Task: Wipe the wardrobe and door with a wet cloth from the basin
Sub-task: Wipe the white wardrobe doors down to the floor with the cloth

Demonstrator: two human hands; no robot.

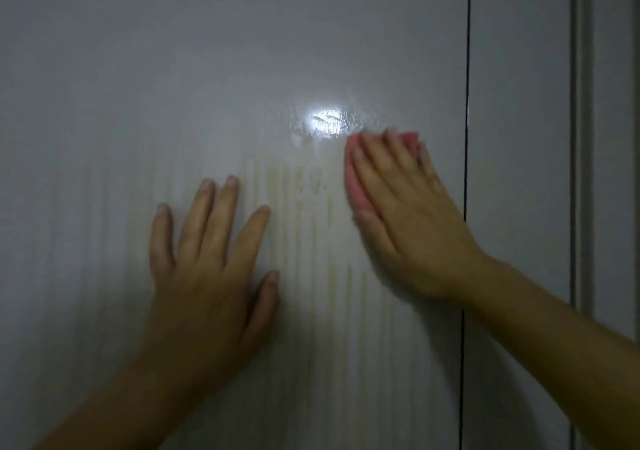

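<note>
A pale glossy wardrobe door panel (242,68) fills the view. My right hand (412,221) presses a pink cloth (356,186) flat against the panel, right of centre; the hand is blurred and most of the cloth is hidden under the fingers. My left hand (207,269) lies flat on the panel with fingers spread, holding nothing. Wet streaks (311,186) run down the panel between the hands, below a bright light reflection (327,122).
A dark vertical gap (465,137) separates this panel from a second panel (519,137) on the right. Further right stands a vertical frame edge (581,137).
</note>
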